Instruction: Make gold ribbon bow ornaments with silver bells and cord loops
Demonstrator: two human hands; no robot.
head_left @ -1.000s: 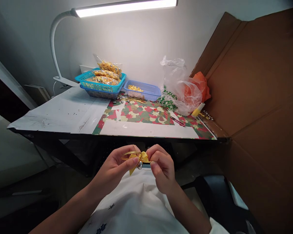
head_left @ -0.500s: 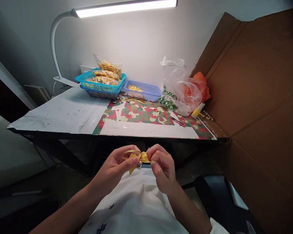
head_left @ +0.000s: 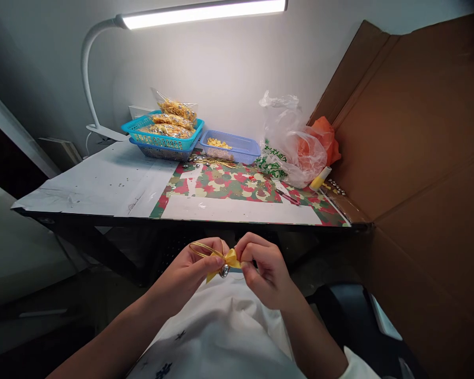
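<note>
Holds a yellow ribbon bow (head_left: 231,258) between both hands, below the near edge of the bench (head_left: 245,206) and over a white garment (head_left: 225,326). Clamps the left part of the bow in the left hand (head_left: 189,267), with grip closed and thumb on the near face. Includes a gold cord loop (head_left: 199,245), projecting leftward along the fingers, and a silver ball (head_left: 224,271) just below the knot. Pinches the right end of the bow in the right hand (head_left: 266,271), with grip closed, thumb against bent fingers; cannot tell the exact contact behind the fingertips. Locate at rear left a turquoise basket (head_left: 135,127) with clear bags (head_left: 177,110) of yellow pieces, stacked on a darker blue basket (head_left: 161,152). Locate to its right a pale blue basket (head_left: 247,150) containing small yellow pieces (head_left: 218,142). Note gold strips (head_left: 221,162) in front, on the camouflage-patterned covering (head_left: 229,181). Find farther right a translucent plastic bag (head_left: 282,131); nearer, a pink-handled tool (head_left: 288,197). Find a lit lamp (head_left: 205,13) overhead and a cardboard panel (head_left: 418,131) along the right side.
</note>
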